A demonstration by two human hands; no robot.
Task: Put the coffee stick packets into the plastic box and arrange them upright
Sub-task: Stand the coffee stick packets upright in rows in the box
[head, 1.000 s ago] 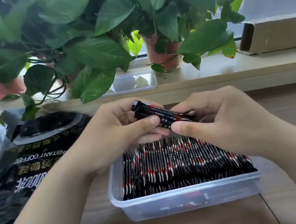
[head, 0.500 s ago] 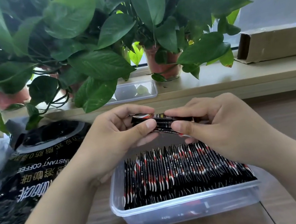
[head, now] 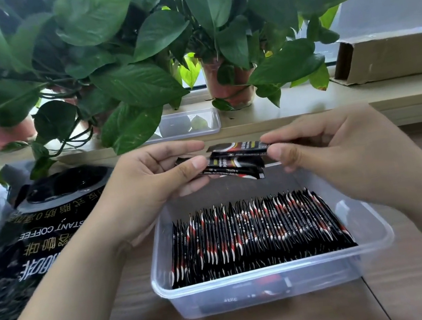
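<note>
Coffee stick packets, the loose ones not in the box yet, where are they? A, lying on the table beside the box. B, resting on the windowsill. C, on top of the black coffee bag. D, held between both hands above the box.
D: the left hand and the right hand each pinch an end of the small bundle of coffee stick packets above the far end of the plastic box.
</note>
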